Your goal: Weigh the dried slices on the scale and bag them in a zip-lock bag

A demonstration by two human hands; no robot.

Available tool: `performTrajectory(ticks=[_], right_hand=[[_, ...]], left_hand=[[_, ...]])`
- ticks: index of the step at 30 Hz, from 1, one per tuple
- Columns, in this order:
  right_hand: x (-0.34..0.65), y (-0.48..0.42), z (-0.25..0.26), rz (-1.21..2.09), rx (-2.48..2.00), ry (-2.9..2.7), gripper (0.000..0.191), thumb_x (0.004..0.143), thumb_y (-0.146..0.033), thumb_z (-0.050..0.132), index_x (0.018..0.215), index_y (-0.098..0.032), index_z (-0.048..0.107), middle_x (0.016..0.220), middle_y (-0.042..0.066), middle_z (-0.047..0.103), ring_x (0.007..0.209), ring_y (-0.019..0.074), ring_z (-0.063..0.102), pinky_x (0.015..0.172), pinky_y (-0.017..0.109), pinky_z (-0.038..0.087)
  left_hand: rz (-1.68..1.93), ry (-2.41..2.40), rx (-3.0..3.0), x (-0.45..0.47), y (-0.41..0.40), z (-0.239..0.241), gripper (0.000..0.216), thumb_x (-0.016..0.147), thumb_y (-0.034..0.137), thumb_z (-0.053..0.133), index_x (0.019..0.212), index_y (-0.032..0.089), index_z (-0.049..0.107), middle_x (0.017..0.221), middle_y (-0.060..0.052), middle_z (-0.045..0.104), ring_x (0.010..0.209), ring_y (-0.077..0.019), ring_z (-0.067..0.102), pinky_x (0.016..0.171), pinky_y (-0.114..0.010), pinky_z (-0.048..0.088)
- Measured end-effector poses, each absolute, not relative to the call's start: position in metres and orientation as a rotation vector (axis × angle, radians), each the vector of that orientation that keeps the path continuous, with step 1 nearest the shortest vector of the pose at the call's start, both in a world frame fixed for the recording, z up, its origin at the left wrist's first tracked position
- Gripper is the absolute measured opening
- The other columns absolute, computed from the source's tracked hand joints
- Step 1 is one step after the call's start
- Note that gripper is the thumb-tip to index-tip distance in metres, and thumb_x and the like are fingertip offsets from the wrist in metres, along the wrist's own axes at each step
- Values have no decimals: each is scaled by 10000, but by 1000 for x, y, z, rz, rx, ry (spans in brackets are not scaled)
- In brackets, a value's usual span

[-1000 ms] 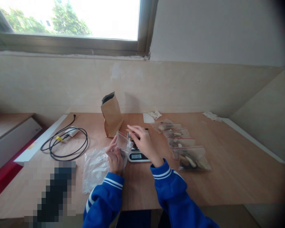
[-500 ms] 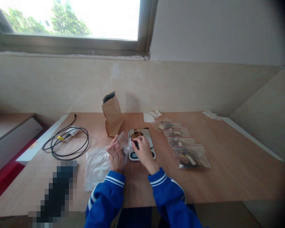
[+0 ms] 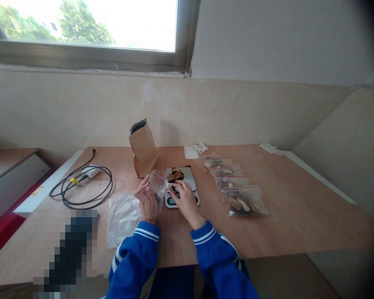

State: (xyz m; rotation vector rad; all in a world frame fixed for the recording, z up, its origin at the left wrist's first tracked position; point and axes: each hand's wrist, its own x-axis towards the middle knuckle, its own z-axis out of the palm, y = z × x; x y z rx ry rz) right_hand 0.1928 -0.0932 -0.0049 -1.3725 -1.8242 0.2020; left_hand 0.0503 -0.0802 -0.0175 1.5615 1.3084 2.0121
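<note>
Far left on the wooden worktop (image 3: 299, 216): a coiled black cable (image 3: 81, 187) with a small white adapter (image 3: 90, 171) at its far edge. A pixelated dark patch covers the near left corner.

Just right of that, a stack of empty clear bags (image 3: 123, 216) lies flat, touching the left hand's wrist side.

Left hand (image 3: 147, 203): fingers closed in a pinch on the mouth of a small clear zip bag (image 3: 158, 182), held up off the worktop and tilted toward the scale. Blue sleeve with white cuff stripes.

Behind the bag, a brown paper pouch (image 3: 143, 151) stands upright, top open, slightly leaning left.

Centre: a small digital kitchen scale (image 3: 181, 186) with dark dried mushroom pieces (image 3: 175, 175) on its platform. Right hand (image 3: 184, 200) rests over the near part of the scale, fingers curled down at the pieces beside the bag's mouth; whether they grip a piece cannot be told.

Right of the scale: a row of four filled zip bags (image 3: 233, 189), overlapping, running from far to near, red seal lines showing.

Far edge: crumpled white paper (image 3: 196, 149), another scrap (image 3: 269, 148) further right.
</note>
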Motion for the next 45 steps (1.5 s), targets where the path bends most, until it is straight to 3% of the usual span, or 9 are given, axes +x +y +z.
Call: performTrajectory(ticks=[8, 13, 20, 27, 33, 39, 45], right_hand=[[205, -85, -7, 307, -1277, -1748, 197, 879, -174, 522, 988, -209, 683, 1010, 88, 663, 1011, 227, 599, 908, 386, 487], [212, -85, -6, 355, -1294, -1625, 163, 873, -236, 541, 917, -205, 694, 943, 87, 694, 930, 225, 637, 854, 368, 504], [208, -87, 34, 364, -1264, -1453, 209, 868, -303, 550, 974, -178, 680, 977, 99, 702, 897, 219, 647, 826, 351, 512], [198, -82, 80, 591, -1106, -1742, 307, 868, -326, 575, 1154, -225, 622, 1057, 62, 699, 906, 176, 665, 839, 313, 520], [214, -65, 40, 283, -1260, -1605, 296, 935, -282, 412, 1103, -155, 619, 1086, 130, 660, 1025, 226, 610, 921, 396, 487], [195, -49, 1, 69, -1420, -1770, 425, 909, -304, 479, 1314, -177, 500, 1377, 171, 442, 1328, 305, 361, 1058, 510, 359], [189, -38, -7, 81, -1417, -1932, 338, 885, -289, 537, 1202, -179, 580, 1285, 168, 508, 1240, 314, 445, 1018, 508, 391]], left_hand=[[2048, 1308, 1526, 52, -79, -14, 137, 955, 309, 394, 1014, 202, 332, 1298, -209, 529, 1066, -206, 619, 898, -462, 504], [2053, 1293, 1504, 53, -79, -14, 142, 954, 312, 395, 1019, 199, 337, 1296, -209, 528, 1078, -222, 618, 878, -477, 511], [2079, 1215, 1540, 52, -78, -16, 128, 959, 299, 375, 1010, 212, 296, 1299, -210, 510, 1116, -219, 598, 930, -518, 489], [2135, 1062, 1511, 55, -81, -12, 129, 962, 297, 374, 1002, 242, 264, 1325, -170, 496, 1159, -210, 581, 947, -510, 492], [2130, 1079, 1484, 56, -82, -12, 113, 960, 283, 377, 1005, 251, 278, 1329, -160, 492, 1160, -237, 584, 932, -564, 485], [2161, 1142, 1511, 53, -79, -14, 117, 953, 264, 393, 1007, 243, 291, 1321, -173, 501, 1171, -234, 572, 933, -553, 483], [2131, 1197, 1483, 51, -80, -15, 115, 951, 279, 395, 1010, 243, 303, 1315, -176, 507, 1141, -241, 592, 903, -553, 496]])
